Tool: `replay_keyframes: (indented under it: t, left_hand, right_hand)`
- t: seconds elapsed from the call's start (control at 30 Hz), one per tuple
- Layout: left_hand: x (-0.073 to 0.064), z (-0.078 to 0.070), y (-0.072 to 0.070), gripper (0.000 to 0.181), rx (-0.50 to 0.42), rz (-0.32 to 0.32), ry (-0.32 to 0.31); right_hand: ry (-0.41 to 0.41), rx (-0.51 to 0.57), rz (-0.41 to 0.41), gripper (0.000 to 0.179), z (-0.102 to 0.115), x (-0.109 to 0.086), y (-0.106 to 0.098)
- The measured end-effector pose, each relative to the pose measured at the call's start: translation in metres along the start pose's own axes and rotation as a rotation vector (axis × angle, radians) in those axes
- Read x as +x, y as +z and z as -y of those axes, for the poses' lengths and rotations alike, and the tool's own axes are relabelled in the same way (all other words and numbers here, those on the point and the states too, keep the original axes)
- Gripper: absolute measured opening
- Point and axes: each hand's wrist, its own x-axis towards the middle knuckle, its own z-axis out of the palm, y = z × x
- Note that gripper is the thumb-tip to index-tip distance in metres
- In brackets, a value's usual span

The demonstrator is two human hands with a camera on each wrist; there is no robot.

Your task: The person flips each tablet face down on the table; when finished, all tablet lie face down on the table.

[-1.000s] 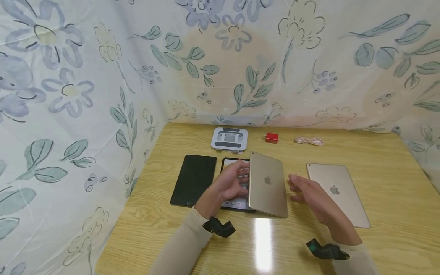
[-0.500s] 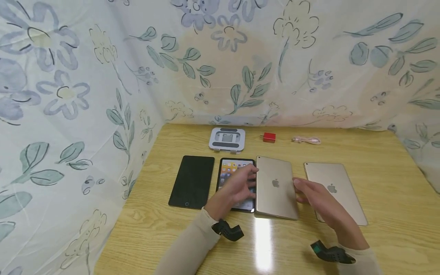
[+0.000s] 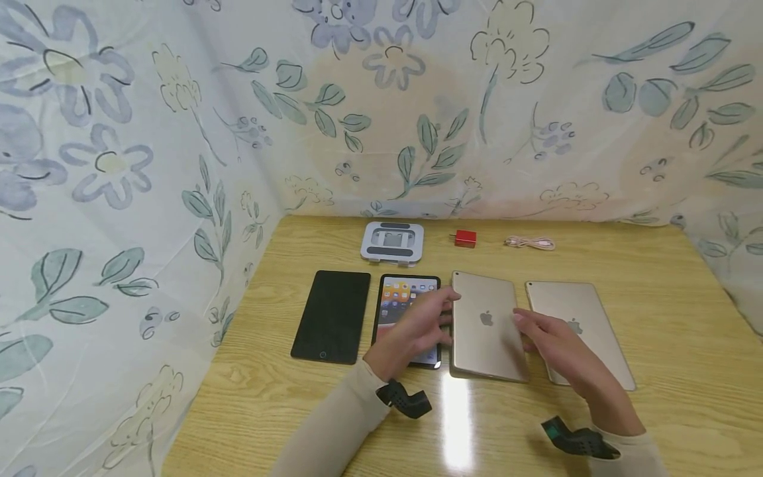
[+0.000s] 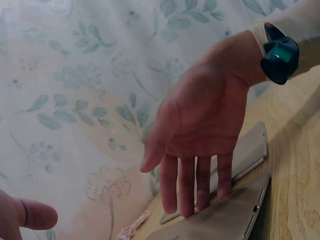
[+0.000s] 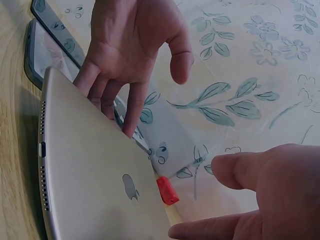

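A gold tablet (image 3: 485, 326), its back with the apple logo facing up, is between my two hands. Its port edge shows in the right wrist view (image 5: 44, 150), tilted, with shadow beneath. My left hand (image 3: 420, 324) has its fingertips at the tablet's left edge, fingers extended and thumb apart. At the right edge are the fingers of my right hand (image 3: 557, 341), fairly straight in the left wrist view. Under my left forearm a lit tablet (image 3: 396, 301) shows its app icons. Partly behind my right hand lies a second gold tablet (image 3: 587, 331), back up.
A black tablet (image 3: 332, 318) with a dark screen lies at the left. Along the back of the wooden table (image 3: 250, 424) are a grey folding stand (image 3: 391, 243), a red charger plug (image 3: 465, 239) and a coiled pink cable (image 3: 529, 243). Floral cloth (image 3: 417, 119) hangs behind.
The gold tablet has come down from a steep tilt to nearly flat and shifted right, off the lit tablet. My left hand moved right with it; my right hand has reached its right edge.
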Motion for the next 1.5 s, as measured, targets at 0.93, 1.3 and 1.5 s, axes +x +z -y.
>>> replay_keyframes:
  t: [0.93, 1.3, 1.5]
  left_hand:
    - [-0.022, -0.014, -0.049, 0.059, 0.128, 0.122, 0.056]
    - [-0.056, -0.045, -0.124, 0.049, 0.169, 0.1, 0.1]
    - [-0.07, -0.056, -0.149, 0.051, 0.218, 0.009, 0.104]
  right_hand:
    - [-0.058, -0.098, -0.067, 0.081, 0.01, 0.001, -0.005]
    - [-0.109, 0.268, -0.021, 0.067, 0.03, 0.016, 0.01]
    - [-0.1, 0.383, 0.067, 0.068, 0.04, 0.029, 0.03]
